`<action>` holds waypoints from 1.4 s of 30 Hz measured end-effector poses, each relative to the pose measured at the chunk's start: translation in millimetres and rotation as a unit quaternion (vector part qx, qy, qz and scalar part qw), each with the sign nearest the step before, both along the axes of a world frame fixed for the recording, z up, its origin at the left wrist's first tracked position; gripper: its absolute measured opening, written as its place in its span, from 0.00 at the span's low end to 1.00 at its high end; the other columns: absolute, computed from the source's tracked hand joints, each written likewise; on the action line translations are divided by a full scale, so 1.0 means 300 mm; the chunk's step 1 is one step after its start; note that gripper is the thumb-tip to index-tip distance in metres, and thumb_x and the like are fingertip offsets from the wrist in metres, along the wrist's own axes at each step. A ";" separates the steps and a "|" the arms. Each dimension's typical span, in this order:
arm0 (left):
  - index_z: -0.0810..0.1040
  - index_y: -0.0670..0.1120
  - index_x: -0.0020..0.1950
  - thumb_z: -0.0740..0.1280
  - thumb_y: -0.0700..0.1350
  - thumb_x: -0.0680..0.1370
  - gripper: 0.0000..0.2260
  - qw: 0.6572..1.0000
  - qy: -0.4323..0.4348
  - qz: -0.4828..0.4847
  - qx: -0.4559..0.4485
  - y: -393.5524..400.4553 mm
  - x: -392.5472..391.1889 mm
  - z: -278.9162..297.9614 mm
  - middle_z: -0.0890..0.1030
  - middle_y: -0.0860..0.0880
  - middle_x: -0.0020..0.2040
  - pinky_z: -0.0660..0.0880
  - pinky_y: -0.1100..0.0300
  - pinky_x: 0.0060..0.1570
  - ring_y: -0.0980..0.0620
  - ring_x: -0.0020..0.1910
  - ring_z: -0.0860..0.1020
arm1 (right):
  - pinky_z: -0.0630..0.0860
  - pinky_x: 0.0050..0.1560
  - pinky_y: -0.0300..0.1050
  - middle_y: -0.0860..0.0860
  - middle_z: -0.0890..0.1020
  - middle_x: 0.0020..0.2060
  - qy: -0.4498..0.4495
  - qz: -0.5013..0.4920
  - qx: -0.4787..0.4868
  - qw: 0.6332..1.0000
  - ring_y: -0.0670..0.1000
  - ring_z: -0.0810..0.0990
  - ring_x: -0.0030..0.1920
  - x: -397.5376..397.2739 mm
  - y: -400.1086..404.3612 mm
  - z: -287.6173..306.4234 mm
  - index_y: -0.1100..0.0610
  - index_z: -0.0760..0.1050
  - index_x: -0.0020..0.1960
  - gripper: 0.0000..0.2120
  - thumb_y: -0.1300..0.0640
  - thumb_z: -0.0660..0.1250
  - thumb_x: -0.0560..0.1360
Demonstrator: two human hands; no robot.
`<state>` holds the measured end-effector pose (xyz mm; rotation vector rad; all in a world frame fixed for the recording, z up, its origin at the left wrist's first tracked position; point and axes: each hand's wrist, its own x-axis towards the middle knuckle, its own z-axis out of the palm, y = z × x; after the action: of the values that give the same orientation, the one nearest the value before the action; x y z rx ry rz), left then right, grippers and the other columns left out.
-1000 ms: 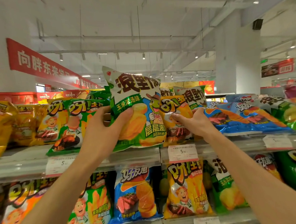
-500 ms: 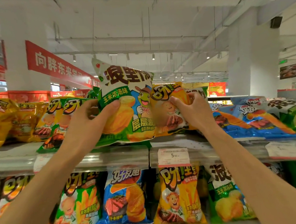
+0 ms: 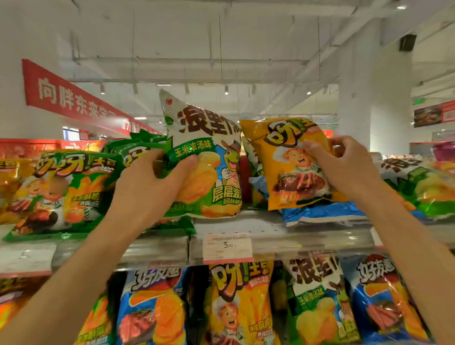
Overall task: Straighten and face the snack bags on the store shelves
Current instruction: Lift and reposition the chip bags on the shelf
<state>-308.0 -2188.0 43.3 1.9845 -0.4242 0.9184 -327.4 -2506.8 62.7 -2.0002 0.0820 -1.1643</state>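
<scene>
On the top shelf [image 3: 278, 242] my left hand [image 3: 152, 187] grips the left edge of a white-and-green chip bag [image 3: 205, 136], which stands upright facing me. Beside it, my right hand [image 3: 345, 165] pinches the right side of a yellow chip bag [image 3: 287, 168], held upright and slightly lifted over a flat blue bag [image 3: 322, 213]. Green and yellow bags [image 3: 62, 193] lean back at the left. More bags lie tilted at the right [image 3: 429, 186].
The lower shelf carries upright blue, yellow and green bags [image 3: 237, 305] in a row. A price tag [image 3: 227, 247] hangs on the top shelf's front rail. A red banner [image 3: 70, 99] and a white pillar [image 3: 371, 97] stand behind.
My right hand has pulled the yellow bag to the right, away from the white-and-green bag, and stood it up. The view has shifted; my left hand keeps its hold.
</scene>
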 end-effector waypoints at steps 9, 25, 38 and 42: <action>0.69 0.43 0.68 0.60 0.66 0.80 0.29 0.976 0.019 0.127 0.175 -0.240 0.099 0.023 0.81 0.45 0.53 0.79 0.47 0.51 0.41 0.52 0.81 | 0.73 0.48 0.48 0.41 0.75 0.43 -0.015 -0.020 -0.001 1.000 0.46 0.77 0.45 -0.064 -0.105 -0.048 0.54 0.71 0.67 0.29 0.34 0.66 0.76; 0.61 0.47 0.81 0.58 0.55 0.85 0.26 0.993 0.049 0.018 0.106 -0.297 0.145 -0.090 0.66 0.46 0.79 0.62 0.48 0.75 0.47 0.78 0.64 | 0.67 0.39 0.34 0.35 0.70 0.45 -0.020 0.045 0.024 0.999 0.37 0.72 0.43 -0.068 -0.108 -0.075 0.48 0.67 0.65 0.24 0.35 0.65 0.77; 0.77 0.58 0.67 0.68 0.54 0.81 0.15 0.969 0.075 -0.201 -0.120 -0.283 -0.067 -0.043 0.82 0.58 0.60 0.83 0.57 0.51 0.63 0.51 0.83 | 0.74 0.38 0.27 0.38 0.77 0.49 -0.060 0.174 0.044 0.982 0.35 0.79 0.44 -0.060 0.147 -0.072 0.45 0.67 0.65 0.25 0.35 0.69 0.74; 0.77 0.59 0.67 0.70 0.57 0.79 0.17 0.975 0.056 -0.168 -0.131 -0.165 -0.093 -0.017 0.81 0.59 0.59 0.81 0.52 0.57 0.59 0.54 0.82 | 0.83 0.53 0.50 0.41 0.80 0.53 -0.050 0.213 0.055 0.974 0.43 0.82 0.52 -0.050 0.256 -0.067 0.41 0.68 0.63 0.25 0.31 0.67 0.72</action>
<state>-335.8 -2237.6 38.4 1.6505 -0.5264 0.6109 -342.3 -2429.9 42.6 -1.7448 -0.3147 -0.9557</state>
